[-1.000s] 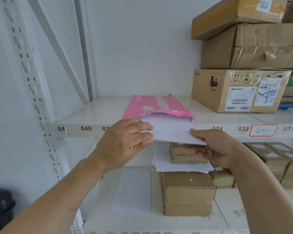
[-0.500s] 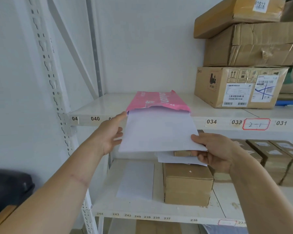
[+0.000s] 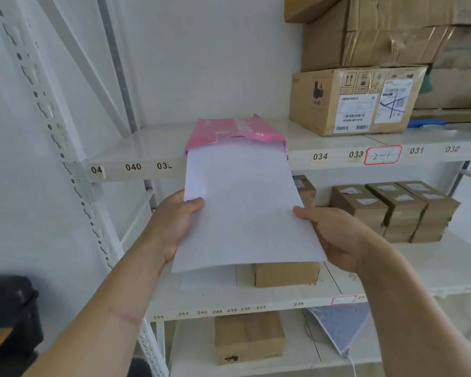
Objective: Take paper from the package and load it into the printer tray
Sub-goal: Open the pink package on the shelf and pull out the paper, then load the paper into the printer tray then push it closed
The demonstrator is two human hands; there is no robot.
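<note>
A stack of plain white rectangular paper sheets point(image 3: 245, 208), long axis running from the torn-open pink paper package point(image 3: 233, 131) down toward the viewer, its far end still inside the package mouth. The package lies flat on the white metal shelf point(image 3: 136, 148), at its front edge. The left hand point(image 3: 172, 227) and right hand point(image 3: 335, 235) are each clamped on a side edge of the stack, thumbs on top.
</note>
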